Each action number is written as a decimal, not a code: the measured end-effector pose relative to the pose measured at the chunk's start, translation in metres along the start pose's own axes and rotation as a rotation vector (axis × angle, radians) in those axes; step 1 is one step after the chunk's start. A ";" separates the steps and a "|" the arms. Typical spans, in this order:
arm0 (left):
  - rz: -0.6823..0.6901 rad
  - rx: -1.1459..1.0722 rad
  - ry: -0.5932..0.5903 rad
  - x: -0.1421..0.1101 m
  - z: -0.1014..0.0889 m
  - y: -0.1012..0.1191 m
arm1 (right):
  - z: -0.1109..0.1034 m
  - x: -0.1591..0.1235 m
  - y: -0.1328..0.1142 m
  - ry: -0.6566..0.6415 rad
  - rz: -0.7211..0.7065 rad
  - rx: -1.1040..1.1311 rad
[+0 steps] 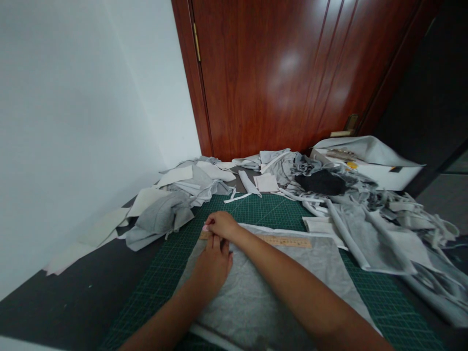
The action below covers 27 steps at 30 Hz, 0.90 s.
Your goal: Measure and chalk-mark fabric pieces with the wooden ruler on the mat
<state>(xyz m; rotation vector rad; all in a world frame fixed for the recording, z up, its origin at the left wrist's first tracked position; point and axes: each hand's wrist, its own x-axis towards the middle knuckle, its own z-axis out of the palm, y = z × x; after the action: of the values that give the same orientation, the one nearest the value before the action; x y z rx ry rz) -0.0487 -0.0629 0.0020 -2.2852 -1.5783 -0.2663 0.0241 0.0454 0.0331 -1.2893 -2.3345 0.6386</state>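
Note:
A piece of light grey cloth lies spread on the green cutting mat. Along its far edge rests a wooden ruler. My left hand lies on the ruler's left part, fingers stretched forward and pressing it down. Crossing in front of it, my right hand pinches a small pink piece of what looks like tailor's chalk at the ruler's left end. The chalk is mostly covered by the fingers. My right forearm hides the ruler's middle.
Grey cloth scraps and pale pieces line the left side by the wall. More grey fabric is heaped on the right, with a black cloth among it. A white box stands behind, near the wooden door.

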 end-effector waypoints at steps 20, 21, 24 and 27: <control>0.010 -0.008 -0.118 0.003 -0.015 0.000 | -0.045 -0.059 0.048 0.003 0.009 -0.036; 0.011 0.004 -0.129 0.004 -0.016 0.000 | -0.048 -0.062 0.052 0.004 0.001 -0.044; 0.020 0.042 -0.146 0.005 -0.021 0.001 | -0.058 -0.076 0.064 0.002 -0.012 -0.072; 0.055 0.053 -0.124 0.005 -0.021 0.000 | -0.070 -0.091 0.078 0.000 -0.032 -0.095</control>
<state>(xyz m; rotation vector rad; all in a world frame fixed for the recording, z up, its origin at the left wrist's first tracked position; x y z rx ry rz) -0.0459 -0.0670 0.0225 -2.3402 -1.5588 -0.0687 0.1606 0.0178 0.0355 -1.2890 -2.4065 0.5237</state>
